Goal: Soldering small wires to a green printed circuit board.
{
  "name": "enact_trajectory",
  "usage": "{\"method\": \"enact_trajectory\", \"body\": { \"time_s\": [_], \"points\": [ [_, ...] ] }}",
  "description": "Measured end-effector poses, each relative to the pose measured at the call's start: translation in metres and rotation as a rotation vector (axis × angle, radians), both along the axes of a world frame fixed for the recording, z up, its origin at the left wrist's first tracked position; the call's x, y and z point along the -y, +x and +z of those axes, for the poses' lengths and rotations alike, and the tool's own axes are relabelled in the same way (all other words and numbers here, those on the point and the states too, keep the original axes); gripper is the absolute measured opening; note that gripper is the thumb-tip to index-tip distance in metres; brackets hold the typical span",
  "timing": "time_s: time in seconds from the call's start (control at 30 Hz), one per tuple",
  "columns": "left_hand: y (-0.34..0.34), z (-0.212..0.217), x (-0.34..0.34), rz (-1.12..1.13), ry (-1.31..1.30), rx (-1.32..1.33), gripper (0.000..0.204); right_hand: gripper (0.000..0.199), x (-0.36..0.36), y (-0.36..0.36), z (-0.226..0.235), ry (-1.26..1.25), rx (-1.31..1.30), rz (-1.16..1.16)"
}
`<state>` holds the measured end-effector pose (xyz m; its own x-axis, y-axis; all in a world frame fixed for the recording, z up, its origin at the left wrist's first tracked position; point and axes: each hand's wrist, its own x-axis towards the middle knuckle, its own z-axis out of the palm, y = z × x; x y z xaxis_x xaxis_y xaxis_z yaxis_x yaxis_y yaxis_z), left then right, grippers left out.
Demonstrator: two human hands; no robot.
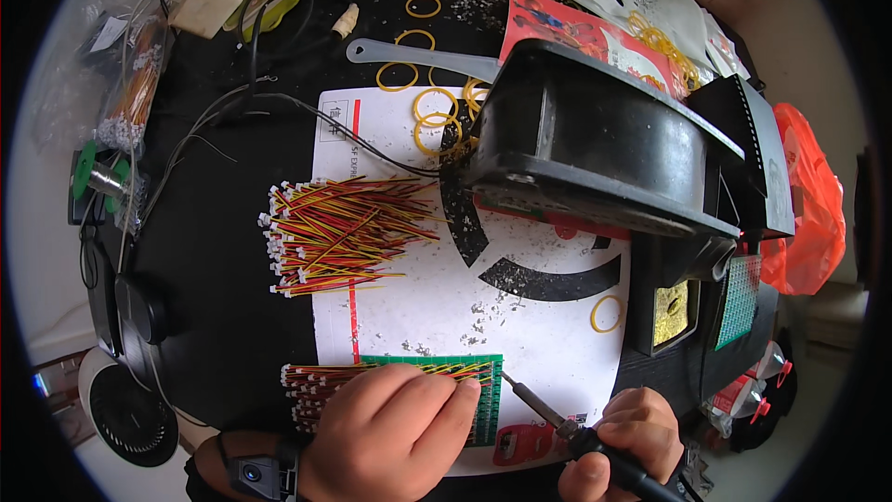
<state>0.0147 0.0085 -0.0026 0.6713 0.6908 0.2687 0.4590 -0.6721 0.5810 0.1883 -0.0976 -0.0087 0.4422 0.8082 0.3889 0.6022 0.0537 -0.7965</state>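
Observation:
My left hand [395, 428] is closed over the green circuit board [491, 409], thumb and finger pressed together on thin wires [455, 370] at the board's upper edge. Red, yellow and black wires with white plugs stick out of the board's left side, partly hidden under that hand. In my right hand [641, 428] is a soldering iron [534, 402] with a black handle. Its tip points up and left, close to the board's upper right corner; contact cannot be made out. Farther off lies a loose pile of similar wires [353, 232] with white plugs.
A large black housing [595, 139] stands at the right over the white sheet [409, 316]. Beside it are a tray with a yellow sponge [671, 311] and a green perforated board [739, 302]. Rubber bands [437, 121] lie farther back. A solder spool [104, 178] sits at left.

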Motion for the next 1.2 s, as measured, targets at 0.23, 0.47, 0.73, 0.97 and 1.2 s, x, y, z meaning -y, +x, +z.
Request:
{"method": "enact_trajectory", "body": {
  "time_s": [0.23,0.47,0.73,0.97,1.2],
  "points": [
    [0.0,-0.004,-0.002,-0.058,0.043,-0.041,0.02,0.026,-0.016,0.017,0.016,-0.061,0.074,0.279],
    [0.0,-0.003,-0.002,-0.048,0.028,-0.035,0.019,0.022,-0.021,0.019,0.02,-0.014,0.07,0.399],
    [0.001,-0.004,-0.002,-0.041,0.033,-0.02,0.02,0.021,-0.023,0.018,0.019,-0.009,0.058,0.399],
    [0.0,-0.004,-0.003,-0.064,0.034,-0.026,0.021,0.021,-0.023,0.018,0.017,0.006,0.063,0.399],
    [-0.003,0.001,0.001,-0.041,-0.004,-0.031,0.02,0.023,-0.02,0.015,0.013,0.12,-0.038,0.327]
  ]
}}
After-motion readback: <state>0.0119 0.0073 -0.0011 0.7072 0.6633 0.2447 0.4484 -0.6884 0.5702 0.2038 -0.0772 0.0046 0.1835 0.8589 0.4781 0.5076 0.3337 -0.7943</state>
